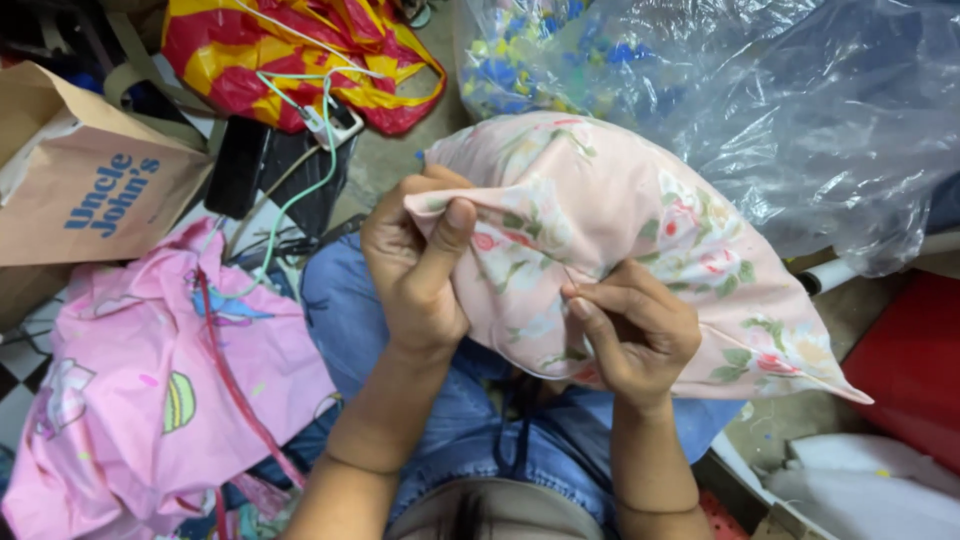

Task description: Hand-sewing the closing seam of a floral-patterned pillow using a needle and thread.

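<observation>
Cluttered floor lay around a stuffed floral pillow (pixel 640 230) resting over the person's denim lap; the left hand (pixel 415 265) pinched its corner with the thumb pressed on, the right hand (pixel 635 330) gripped a fold of its near edge; left of the pillow lay pink cloth (pixel 150 390), behind it a clear plastic bag (pixel 800 110)

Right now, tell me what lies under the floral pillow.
Under the floral pillow show blue-jeaned legs and, at right, bare floor. Its filling is hidden by the fabric both hands pinch.

Cramped home sewing/stuffing workshop: floor w/ fabric piles (pixel 150 400), plastic bags of filling (pixel 800 110), paper bag (pixel 90 180)
</observation>
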